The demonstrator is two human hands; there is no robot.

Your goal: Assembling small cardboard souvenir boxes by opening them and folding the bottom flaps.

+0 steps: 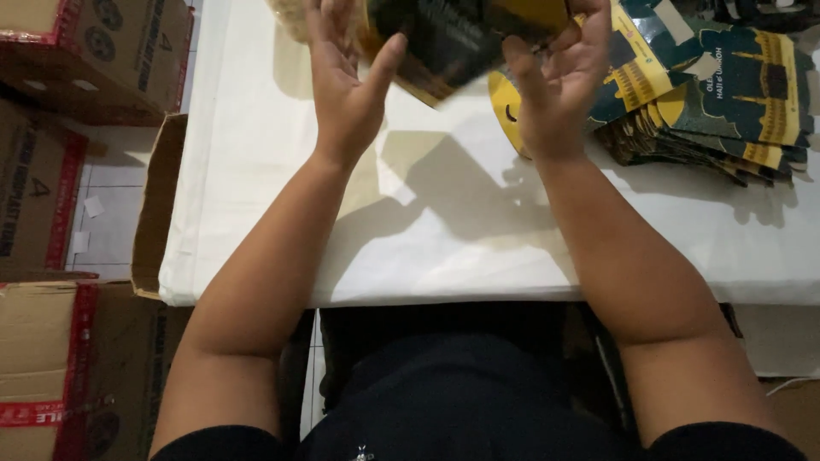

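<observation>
Both my hands are raised over the white table [478, 239], holding a dark green and yellow printed cardboard piece [453, 43] between them at the top of the view. My left hand [346, 85] grips its left side with the thumb on the front. On the right side, my right hand [559, 81] has its fingers curled around the edge. The piece is tilted and partly cut off by the top of the frame.
A fanned stack of the same flat printed cards [726, 102] lies at the table's right. Brown cardboard boxes with red tape [51, 358] stand on the floor to the left, and an open box flap [158, 205] leans against the table's left edge.
</observation>
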